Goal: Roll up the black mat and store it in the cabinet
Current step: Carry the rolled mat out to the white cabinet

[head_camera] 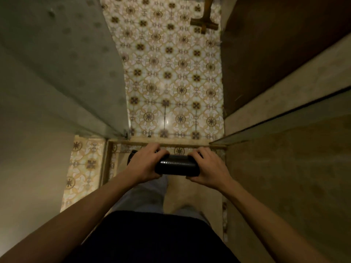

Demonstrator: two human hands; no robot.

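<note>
The black mat (pixel 176 165) is rolled into a tight cylinder and held level in front of my body, above the floor. My left hand (pixel 146 164) wraps around its left end, fingers curled over the top. My right hand (pixel 206 168) grips the right end the same way. Only the middle stretch of the roll shows between the two hands; a dark bit of it pokes out left of my left hand. No cabinet can be told apart with certainty in this view.
A patterned tile floor (pixel 171 73) runs ahead through a narrow doorway with a threshold (pixel 167 143). A greenish wall or door (pixel 62 63) stands left, a brown door panel (pixel 275 44) and frame right. A wooden stand's foot (pixel 204 23) rests far ahead.
</note>
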